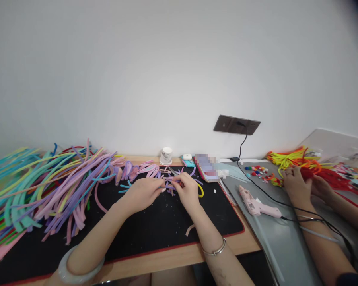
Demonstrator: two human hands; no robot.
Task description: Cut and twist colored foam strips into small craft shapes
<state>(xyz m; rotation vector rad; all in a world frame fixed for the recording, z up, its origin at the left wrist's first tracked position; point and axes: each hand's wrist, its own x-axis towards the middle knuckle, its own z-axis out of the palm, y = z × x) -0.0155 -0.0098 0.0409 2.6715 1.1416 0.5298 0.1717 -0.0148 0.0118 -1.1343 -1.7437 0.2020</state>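
Observation:
Over the middle of the black mat (143,230), my left hand (144,192) and my right hand (186,190) are close together, fingertips pinched. A thin light purple pipe cleaner (168,180) runs between the fingertips; its ends are hidden by the fingers. Metal blade tips, apparently of scissors (173,171), show just behind my right hand, with a bit of red near its fingers; whether that hand touches them I cannot tell. Short purple pipe cleaner pieces (170,191) lie beneath the hands. A bent yellow pipe cleaner (201,190) is right of my right hand.
Many pipe cleaners (71,186) are heaped at left. Behind stand a paper cup (166,155), a white case (187,157) and a phone (207,169). At right lie a pink glue gun (258,204), its black cord and small pompoms (258,171). A co-worker's hands (298,186) hold something red.

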